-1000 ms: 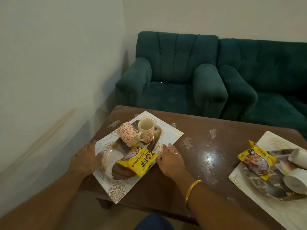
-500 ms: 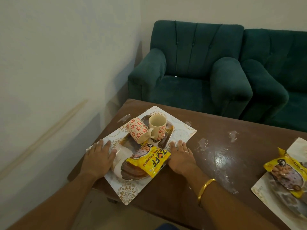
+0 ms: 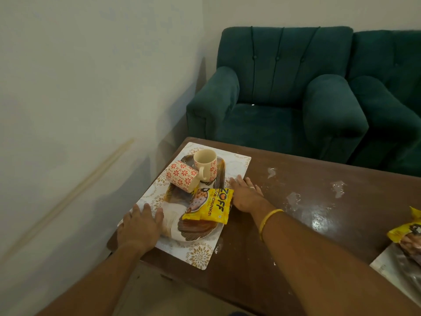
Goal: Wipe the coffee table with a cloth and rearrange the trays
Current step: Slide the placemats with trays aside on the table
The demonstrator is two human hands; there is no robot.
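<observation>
Left hand (image 3: 140,226): flat, fingers straight and spread, pressing on the mat just left of the oval tray, fingertips at its rim; it grips nothing.
Mat (image 3: 198,256): thin white sheet with gold flower prints under the oval tray, at the bench's left end, its near corner hanging past the edge. Probably light, flexible and quick to slide on the polished wood.
Oval tray (image 3: 193,231): brown-and-white feather pattern, lying on the mat. It looks stiff and glossy, so slippery. Best taken by its two long rims, kept level.
Tipped mug (image 3: 182,179): on its side at the oval tray's far left, likely to roll; fragile.
Upright mug (image 3: 205,164): at the oval tray's far end, empty as far as can be seen, touching the tipped mug.
Packet (image 3: 208,206): yellow snack bag lying across the oval tray's right rim; soft and light.
Right hand (image 3: 245,195): flat, fingers straight, on the mat's edge just right of the oval tray; holds nothing.
Bench (image 3: 296,224): dark wood with white smears (image 3: 292,198) right of the oval tray, not yet wiped.
Second tray (image 3: 387,267): well right of the oval tray, cut off by the frame, carrying another yellow bag.
</observation>
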